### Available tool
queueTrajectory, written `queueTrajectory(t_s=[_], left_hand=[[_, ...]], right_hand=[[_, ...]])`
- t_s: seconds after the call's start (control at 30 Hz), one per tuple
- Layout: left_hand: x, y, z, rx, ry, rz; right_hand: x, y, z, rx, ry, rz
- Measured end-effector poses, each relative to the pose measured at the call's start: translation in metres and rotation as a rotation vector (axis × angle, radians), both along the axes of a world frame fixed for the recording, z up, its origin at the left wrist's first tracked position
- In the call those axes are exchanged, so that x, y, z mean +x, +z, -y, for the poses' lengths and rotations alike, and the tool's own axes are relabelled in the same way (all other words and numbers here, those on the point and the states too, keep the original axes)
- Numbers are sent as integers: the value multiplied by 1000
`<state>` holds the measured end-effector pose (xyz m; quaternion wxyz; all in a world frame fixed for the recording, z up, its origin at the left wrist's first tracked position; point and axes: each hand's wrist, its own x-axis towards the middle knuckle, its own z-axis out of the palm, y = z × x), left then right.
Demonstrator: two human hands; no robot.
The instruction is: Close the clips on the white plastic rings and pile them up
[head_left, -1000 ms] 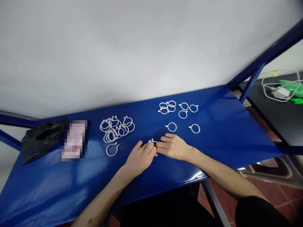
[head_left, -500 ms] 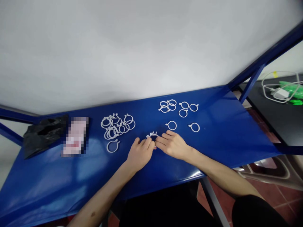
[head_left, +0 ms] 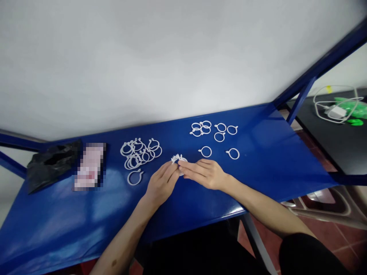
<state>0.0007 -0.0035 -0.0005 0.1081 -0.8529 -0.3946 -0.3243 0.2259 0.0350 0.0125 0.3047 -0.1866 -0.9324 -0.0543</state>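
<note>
Surface, head view: blue table [head_left: 272, 152] set against a plain white wall [head_left: 172, 57]; a blue frame post [head_left: 301, 101] rises at its right end.
Left hand: left hand [head_left: 160, 185] sits low over the table's middle front. Fingers are drawn narrow, tips pinching the ring bunch from its left side.
Right hand: right hand [head_left: 206, 173] faces it, fingers stretched leftward and closed on the same bunch. Fingertips of both hands meet there.
Held item: ring bunch [head_left: 179, 159], a small cluster of white plastic rings, lies between the two hands, at or just above the table top. Ring count cannot be told.
Left of hands: ring pile [head_left: 140, 152], many white rings overlapping, near the left hand but apart from it. One loose ring [head_left: 134, 177] lies just in front of the pile.
Beyond hands: middle ring [head_left: 205, 151] and outer ring [head_left: 233, 153] lie singly, apart from each other. The far ring group [head_left: 212, 130] lies nearer the wall, some rings touching.
Far left: crumpled black bag [head_left: 48, 166], with a blurred pink packet [head_left: 90, 166] just beside it.
Right background: dark side table [head_left: 329, 141] carrying a white cable [head_left: 334, 110] and a green object [head_left: 354, 110]; red floor tiles [head_left: 338, 233] below.
</note>
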Motion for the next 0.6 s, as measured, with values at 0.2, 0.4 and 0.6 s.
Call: queueTrajectory(t_s=[0.2,0.4,0.6], left_hand=[[-45,2,-16,-19,286,72],[-73,0,-24,-135,552,-89],[-72,-3,-22,-69,582,-98]], right_hand=[[14,5,-10,-131,-171,-141],[27,6,-28,-217,-328,-130],[52,12,-45,-313,-489,-88]])
